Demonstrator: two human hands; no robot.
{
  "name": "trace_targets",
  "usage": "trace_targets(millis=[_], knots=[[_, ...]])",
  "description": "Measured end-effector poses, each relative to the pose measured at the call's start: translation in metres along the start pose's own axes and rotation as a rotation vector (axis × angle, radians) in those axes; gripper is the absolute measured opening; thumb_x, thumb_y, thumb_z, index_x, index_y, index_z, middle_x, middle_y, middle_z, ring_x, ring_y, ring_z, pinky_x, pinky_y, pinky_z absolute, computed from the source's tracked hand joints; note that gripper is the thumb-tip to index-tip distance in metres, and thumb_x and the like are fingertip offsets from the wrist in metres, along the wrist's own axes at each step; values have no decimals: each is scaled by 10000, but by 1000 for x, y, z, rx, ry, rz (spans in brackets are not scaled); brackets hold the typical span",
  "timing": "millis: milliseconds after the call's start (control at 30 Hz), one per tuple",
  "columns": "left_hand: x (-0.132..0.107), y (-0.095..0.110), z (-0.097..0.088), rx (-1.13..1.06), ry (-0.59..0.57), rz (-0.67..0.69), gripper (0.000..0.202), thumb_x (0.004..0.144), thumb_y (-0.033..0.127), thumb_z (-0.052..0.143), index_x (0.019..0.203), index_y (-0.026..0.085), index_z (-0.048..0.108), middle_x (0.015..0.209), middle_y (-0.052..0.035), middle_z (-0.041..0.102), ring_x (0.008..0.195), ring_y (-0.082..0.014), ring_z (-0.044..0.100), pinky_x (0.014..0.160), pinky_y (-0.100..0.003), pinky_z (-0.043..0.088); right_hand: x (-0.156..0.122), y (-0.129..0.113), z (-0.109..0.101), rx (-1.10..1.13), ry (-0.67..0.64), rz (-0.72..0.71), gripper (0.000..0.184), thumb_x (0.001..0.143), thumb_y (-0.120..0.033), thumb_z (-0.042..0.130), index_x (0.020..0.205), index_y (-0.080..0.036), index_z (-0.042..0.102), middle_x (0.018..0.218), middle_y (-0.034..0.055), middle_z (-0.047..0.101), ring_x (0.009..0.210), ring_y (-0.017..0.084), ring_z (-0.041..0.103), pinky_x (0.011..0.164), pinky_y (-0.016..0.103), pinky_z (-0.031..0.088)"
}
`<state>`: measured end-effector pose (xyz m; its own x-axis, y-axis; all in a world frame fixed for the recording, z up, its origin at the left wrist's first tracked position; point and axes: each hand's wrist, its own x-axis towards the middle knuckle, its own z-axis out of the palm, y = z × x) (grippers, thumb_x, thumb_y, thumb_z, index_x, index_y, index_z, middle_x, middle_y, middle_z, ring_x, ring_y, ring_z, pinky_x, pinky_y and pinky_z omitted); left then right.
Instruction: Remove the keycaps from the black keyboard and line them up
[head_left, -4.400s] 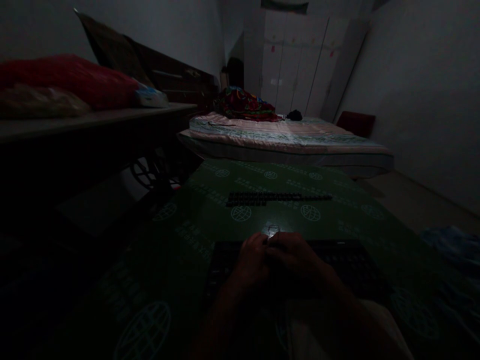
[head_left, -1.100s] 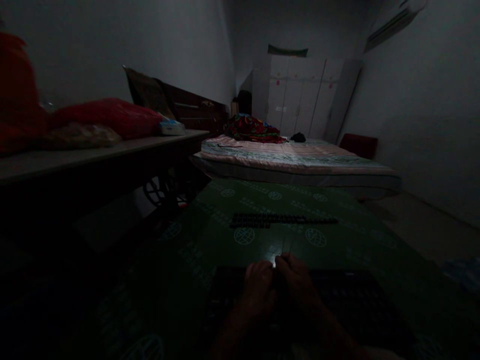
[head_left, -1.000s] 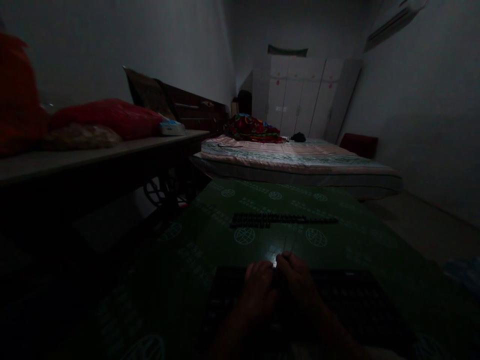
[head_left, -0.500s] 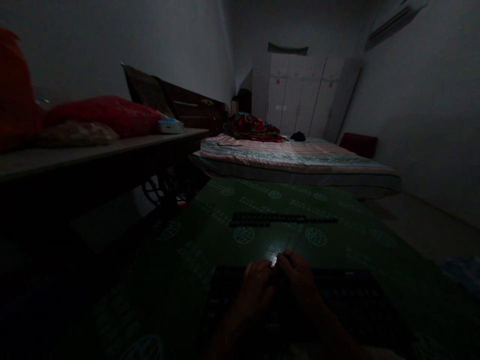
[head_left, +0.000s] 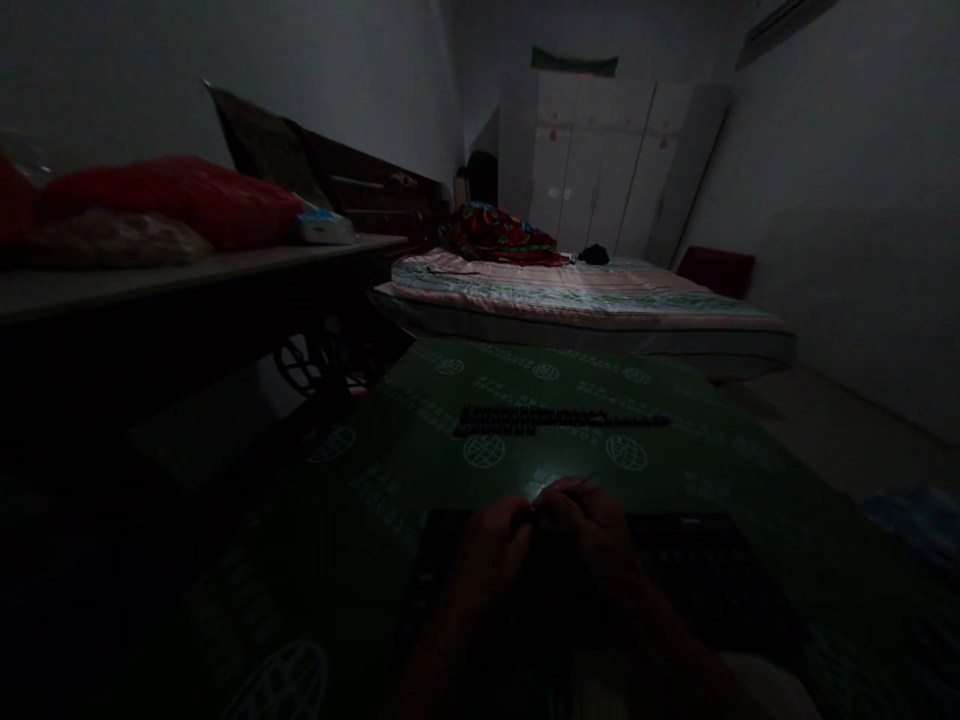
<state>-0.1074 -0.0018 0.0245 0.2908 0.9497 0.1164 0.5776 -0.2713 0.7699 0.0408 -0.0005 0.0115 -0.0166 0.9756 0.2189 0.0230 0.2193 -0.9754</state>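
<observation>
The room is very dark. My left hand (head_left: 491, 545) and my right hand (head_left: 592, 530) are held together over a dark flat slab (head_left: 697, 570) lying on a green printed sheet (head_left: 420, 450). Both hands have their fingers curled and their fingertips meet in a pinch on something tiny that I cannot make out. A thin stick-like piece pokes out by my right fingers. Farther out on the sheet lies a row of small black pieces (head_left: 555, 420).
A low bed (head_left: 600, 300) with a striped cover and a heap of coloured cloth (head_left: 495, 232) stands beyond the sheet. On the left a long table (head_left: 202, 270) carries red bags (head_left: 172, 195). White wardrobes (head_left: 592, 165) are at the back.
The view has tilted slightly and my hands sit a little lower and nearer. They stay pressed together in the same pinch.
</observation>
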Motion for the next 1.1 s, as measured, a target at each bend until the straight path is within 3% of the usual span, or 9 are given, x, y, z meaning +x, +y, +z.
trace_targets(millis=[167, 300, 433, 567, 733, 1100], knots=[[1, 1, 0, -150, 41, -64, 200, 725, 203, 496, 868, 187, 634, 863, -15, 680, 817, -172, 620, 731, -254, 462, -1, 0, -1, -101, -53, -107, 191, 783, -348, 539, 775, -185, 638, 743, 24, 644, 719, 160, 590, 670, 260, 453], [2, 4, 0, -230, 150, -125, 228, 690, 255, 554, 893, 175, 622, 871, -19, 677, 826, -179, 617, 741, -268, 473, 0, 1, -3, -231, 51, -181, 192, 805, -342, 517, 794, -189, 633, 785, 47, 645, 764, 177, 586, 708, 286, 445], [3, 9, -4, -294, 218, -174, 179, 654, 306, 599, 764, 167, 624, 760, -3, 662, 749, -173, 615, 703, -269, 477, 0, 3, -5, -379, 132, -296, 156, 808, -304, 514, 796, -191, 621, 790, 59, 640, 761, 183, 580, 713, 294, 435], [3, 10, -7, -483, 231, -235, 215, 613, 340, 641, 723, 157, 626, 684, 9, 642, 683, -164, 606, 642, -255, 471, -4, -2, -3, -465, 36, -329, 179, 836, -252, 463, 842, -189, 630, 805, 64, 663, 734, 174, 600, 685, 279, 447], [2, 11, -8, -732, 199, -303, 238, 551, 318, 699, 707, 151, 631, 662, 7, 647, 620, -149, 596, 614, -244, 456, -11, -11, 1, -420, -128, -328, 198, 818, -234, 495, 966, -196, 621, 879, 40, 680, 747, 152, 630, 654, 231, 485], [-3, 14, -5, -914, 155, -325, 226, 517, 232, 729, 689, 148, 608, 638, 18, 629, 597, -117, 567, 591, -214, 425, -10, -4, -4, -482, -134, -274, 196, 775, -268, 556, 942, -193, 626, 829, 21, 700, 697, 145, 647, 612, 213, 491]])
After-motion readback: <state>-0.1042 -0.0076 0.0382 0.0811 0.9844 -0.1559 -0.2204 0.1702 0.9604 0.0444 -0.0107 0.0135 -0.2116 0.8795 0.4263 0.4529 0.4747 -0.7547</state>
